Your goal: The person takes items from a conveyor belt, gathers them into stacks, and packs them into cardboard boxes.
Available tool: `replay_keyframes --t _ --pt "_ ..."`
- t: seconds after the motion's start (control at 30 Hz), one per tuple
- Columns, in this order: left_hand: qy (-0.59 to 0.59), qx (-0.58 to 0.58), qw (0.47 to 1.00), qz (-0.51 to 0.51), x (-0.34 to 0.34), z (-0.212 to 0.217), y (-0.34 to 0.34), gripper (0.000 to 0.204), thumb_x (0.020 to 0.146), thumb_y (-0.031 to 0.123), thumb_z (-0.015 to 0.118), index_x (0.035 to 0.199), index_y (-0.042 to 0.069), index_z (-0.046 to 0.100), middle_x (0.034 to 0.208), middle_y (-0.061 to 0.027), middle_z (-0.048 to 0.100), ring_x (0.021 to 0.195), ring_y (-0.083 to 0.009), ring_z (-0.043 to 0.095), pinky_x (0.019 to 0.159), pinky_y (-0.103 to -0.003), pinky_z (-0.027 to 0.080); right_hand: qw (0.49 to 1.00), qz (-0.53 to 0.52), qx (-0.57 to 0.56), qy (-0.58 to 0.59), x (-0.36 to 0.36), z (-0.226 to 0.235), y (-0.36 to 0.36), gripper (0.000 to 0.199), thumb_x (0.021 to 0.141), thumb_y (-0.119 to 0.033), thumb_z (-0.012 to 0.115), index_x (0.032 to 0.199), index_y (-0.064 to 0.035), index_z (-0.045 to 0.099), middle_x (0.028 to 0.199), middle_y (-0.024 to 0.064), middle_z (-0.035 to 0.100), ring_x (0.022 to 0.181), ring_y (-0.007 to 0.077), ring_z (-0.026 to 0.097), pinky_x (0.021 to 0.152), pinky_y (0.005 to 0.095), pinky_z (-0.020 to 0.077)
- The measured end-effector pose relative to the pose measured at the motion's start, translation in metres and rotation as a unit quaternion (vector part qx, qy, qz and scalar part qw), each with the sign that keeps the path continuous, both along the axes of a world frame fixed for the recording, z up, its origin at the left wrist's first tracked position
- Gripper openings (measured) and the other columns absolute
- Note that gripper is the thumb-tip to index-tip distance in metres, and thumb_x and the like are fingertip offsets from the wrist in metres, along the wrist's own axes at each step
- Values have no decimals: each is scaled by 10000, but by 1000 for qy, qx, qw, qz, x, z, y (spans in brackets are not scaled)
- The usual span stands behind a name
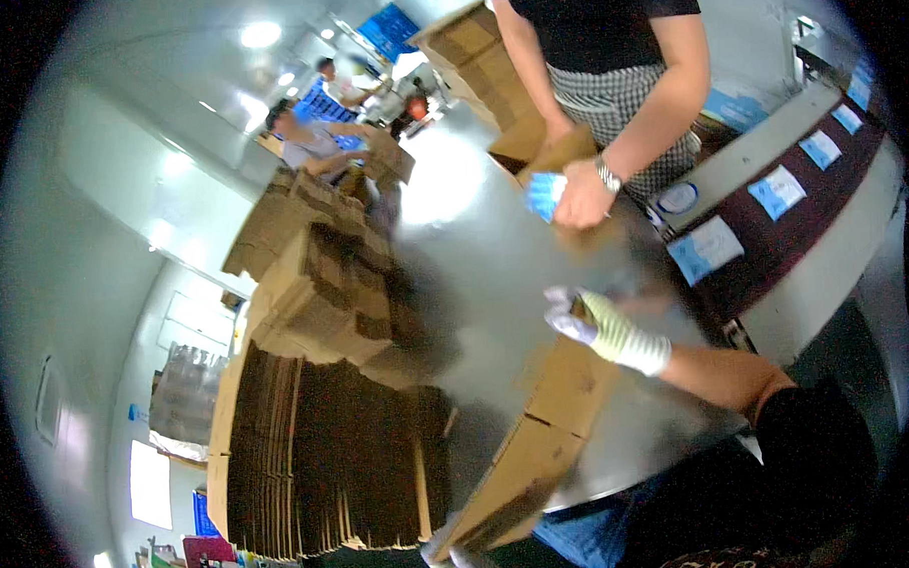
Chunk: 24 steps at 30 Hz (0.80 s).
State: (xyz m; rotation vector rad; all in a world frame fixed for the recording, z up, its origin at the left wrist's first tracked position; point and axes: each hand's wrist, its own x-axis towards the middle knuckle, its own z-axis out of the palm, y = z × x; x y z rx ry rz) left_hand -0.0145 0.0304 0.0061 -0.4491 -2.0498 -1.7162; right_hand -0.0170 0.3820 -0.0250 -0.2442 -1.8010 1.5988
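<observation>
A brown cardboard box [554, 416], long and partly folded, slants across the near part of the metal table. My left hand [462, 566], in a pale glove at the lower edge of the view, is closed on its near end. At the far end is my right hand [606, 334], in a striped light glove, its fingers bent around the cardboard edge. Across the table a co-worker's hand [584, 194] holds a bunch of blue-and-white packets [545, 194] beside an open carton [540, 146].
Left of me stands a tall stack of flattened cartons [320, 459], with more folded cartons [320, 289] behind. A dark conveyor belt [763, 243] on the right carries several blue-and-white packets [707, 249]. The shiny metal table [474, 273] stretches away toward other people at work.
</observation>
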Motion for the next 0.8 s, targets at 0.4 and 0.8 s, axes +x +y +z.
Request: replay_keyframes --t 0.4,0.8 --pt "-125 87 988 -38 3 29 12 94 828 23 651 884 65 589 891 -43 603 742 -136 539 643 -268 451 999 41 -16 -29 14 17 -17 706 754 -253 781 1308 -11 416 1052 79 567 973 156 534 887 314 446" --pt "24 -279 960 19 7 53 31 157 884 84 580 1021 8 574 918 -130 607 861 -246 575 793 -329 467 943 157 153 -249 0 15 -53 1051 603 -520 820 1364 10 326 1295 285 470 1200 384 478 1035 413 376"
